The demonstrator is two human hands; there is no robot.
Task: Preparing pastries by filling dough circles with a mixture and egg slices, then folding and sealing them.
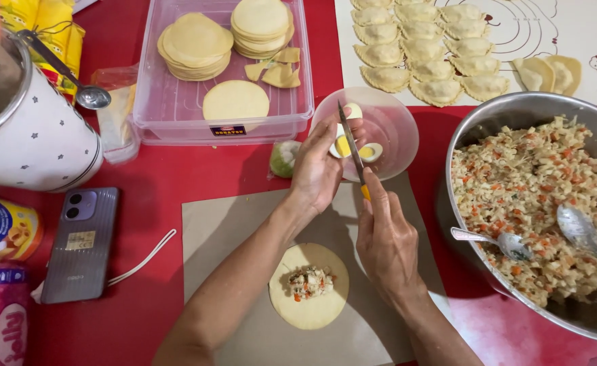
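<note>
Hands over bowl (394, 129), left hand (315, 169) holding egg (344, 145), right hand (385, 237) slicing with knife (350, 139)

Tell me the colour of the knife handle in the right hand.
Yellow handle, mostly hidden by the right hand; head view.

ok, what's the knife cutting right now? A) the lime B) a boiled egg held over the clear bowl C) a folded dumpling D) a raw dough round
B: the right hand draws the knife through a boiled egg that the left hand holds over the clear bowl, where another egg piece with yellow yolk lies.
</note>
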